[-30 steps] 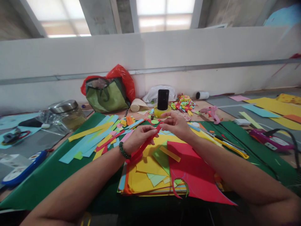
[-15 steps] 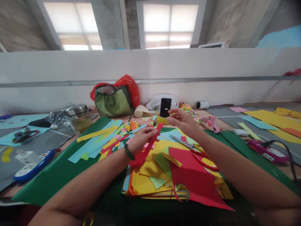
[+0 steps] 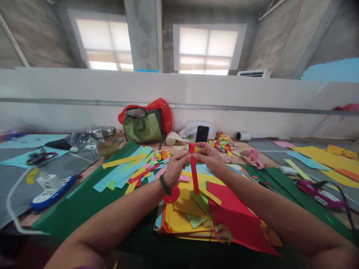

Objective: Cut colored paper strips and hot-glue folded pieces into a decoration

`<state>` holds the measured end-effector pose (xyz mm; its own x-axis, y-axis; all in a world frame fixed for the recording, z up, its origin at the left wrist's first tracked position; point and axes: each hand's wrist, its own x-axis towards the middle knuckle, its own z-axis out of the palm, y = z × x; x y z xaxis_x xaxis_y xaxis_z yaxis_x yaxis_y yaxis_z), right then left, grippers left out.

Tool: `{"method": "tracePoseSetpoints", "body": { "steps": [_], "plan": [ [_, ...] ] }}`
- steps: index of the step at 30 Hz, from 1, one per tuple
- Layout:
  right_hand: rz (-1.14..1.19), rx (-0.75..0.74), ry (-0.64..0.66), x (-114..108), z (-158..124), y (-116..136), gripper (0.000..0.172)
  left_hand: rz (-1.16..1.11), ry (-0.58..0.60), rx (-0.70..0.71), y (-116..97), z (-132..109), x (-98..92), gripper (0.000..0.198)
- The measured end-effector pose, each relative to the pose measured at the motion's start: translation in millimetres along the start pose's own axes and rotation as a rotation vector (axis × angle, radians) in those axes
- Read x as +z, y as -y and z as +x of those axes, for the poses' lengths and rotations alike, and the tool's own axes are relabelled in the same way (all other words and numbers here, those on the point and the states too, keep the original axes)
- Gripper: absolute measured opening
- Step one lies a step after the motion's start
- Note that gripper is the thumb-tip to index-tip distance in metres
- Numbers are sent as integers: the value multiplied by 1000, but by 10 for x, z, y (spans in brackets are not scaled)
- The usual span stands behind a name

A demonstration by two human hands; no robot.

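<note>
A narrow red paper strip hangs upright between my hands, its top end bent into a small loop. My left hand, with a dark green bead bracelet at the wrist, pinches the strip from the left just below the loop. From the other side, my right hand has its fingertips closed on the same spot. Below them lies a stack of yellow sheets, with a torn-edged red sheet on its right part. A rounded red piece shows under my left wrist.
Coloured paper strips are scattered at the left on a green sheet. Behind stand a glass jar, a green bag and a phone. A pink glue gun and a blue power strip lie at the sides.
My right hand has come down and left from near the phone to the red strip. The strip, slanted before, now hangs straight with its top looped. The camera view has shifted; the scissors are now largely hidden.
</note>
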<state>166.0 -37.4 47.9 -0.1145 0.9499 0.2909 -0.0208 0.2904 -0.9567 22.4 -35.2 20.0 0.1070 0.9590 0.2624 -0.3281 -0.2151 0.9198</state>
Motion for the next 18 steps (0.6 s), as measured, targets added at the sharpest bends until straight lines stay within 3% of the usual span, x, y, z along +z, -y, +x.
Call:
{"method": "tracePoseSetpoints", "body": {
  "steps": [4,7,11,18],
  "plan": [
    [-187,-11,93,-80,21,79,46,-21,78,-139,-93,0,-5,38],
    [-346,85,311,-176,12,159,44,-4,168,-266,-158,38,-40,44],
    [-513,123,593,-306,-2,251,42,125,385,-343,-176,97,-105,43],
    [-553,148,773,-456,15,261,48,264,539,-472,-151,95,-128,42]
  ]
}}
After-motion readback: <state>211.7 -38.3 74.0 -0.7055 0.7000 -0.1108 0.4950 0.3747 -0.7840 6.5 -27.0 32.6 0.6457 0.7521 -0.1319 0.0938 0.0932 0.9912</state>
